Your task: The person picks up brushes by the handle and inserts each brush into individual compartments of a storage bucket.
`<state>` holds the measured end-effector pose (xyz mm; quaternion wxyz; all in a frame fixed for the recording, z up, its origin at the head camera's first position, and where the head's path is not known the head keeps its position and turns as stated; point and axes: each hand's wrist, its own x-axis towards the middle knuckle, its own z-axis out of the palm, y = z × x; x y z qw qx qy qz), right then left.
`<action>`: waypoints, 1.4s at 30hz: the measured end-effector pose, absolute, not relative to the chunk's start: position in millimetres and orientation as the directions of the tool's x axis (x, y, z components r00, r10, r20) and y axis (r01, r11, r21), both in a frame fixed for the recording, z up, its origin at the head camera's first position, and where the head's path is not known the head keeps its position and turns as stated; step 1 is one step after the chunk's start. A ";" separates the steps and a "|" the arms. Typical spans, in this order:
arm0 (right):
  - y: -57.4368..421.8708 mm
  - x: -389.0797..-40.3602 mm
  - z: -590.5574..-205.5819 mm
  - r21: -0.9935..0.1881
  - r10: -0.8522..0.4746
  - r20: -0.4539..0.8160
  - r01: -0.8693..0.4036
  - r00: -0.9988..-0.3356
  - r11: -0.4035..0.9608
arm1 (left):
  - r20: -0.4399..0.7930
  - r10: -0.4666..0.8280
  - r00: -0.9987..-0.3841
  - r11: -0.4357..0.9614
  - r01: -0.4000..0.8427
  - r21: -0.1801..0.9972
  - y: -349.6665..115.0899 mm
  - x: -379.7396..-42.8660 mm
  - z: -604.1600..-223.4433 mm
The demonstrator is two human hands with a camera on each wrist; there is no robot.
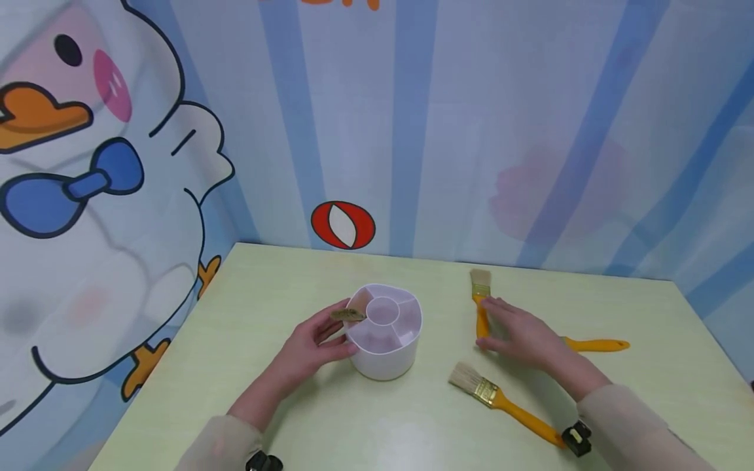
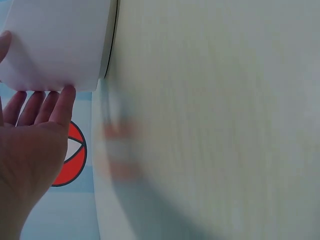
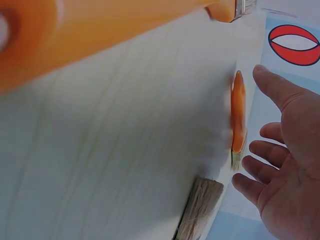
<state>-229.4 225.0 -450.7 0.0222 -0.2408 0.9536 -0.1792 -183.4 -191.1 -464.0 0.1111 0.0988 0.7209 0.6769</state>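
My left hand holds the left side of a round white divided organizer, thumb toward the front and fingers farther back. The left wrist view shows the fingertips against the organizer's wall. A small brownish piece sticks out over its left rim; its kind is unclear. Over a paintbrush with a yellow-orange handle, my right hand is spread, thumb and fingers on either side of the handle. In the right wrist view, that handle stands apart from the thumb.
A second paintbrush lies slanted near the right forearm. From behind the right hand juts a third brush's handle; its bristles show in the right wrist view. A printed curtain hangs behind the pale table.
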 end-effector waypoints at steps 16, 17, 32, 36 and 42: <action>224.1 -232.9 -458.8 -0.332 -0.472 0.026 -0.453 -0.881 0.827 | -0.061 0.055 -0.997 0.111 -0.055 0.992 -180.4 -153.7 -455.5; 224.0 -232.8 -458.6 -0.332 -0.470 0.024 -0.451 -0.882 0.829 | -0.060 0.019 -0.998 0.118 -0.058 0.991 -176.9 -149.0 -454.1; 223.0 -234.9 -460.6 -0.326 -0.470 0.009 -0.447 -0.883 0.833 | 0.019 -0.174 -0.985 0.046 0.011 0.999 -134.1 -105.5 -457.7; 223.2 -235.2 -459.8 -0.329 -0.477 0.011 -0.453 -0.879 0.828 | 0.031 -0.167 -0.985 0.025 0.027 0.999 -129.7 -106.6 -458.8; 223.6 -237.0 -457.7 -0.328 -0.496 -0.006 -0.467 -0.868 0.821 | 0.060 -0.157 -0.986 0.034 0.055 0.998 -129.5 -110.5 -460.8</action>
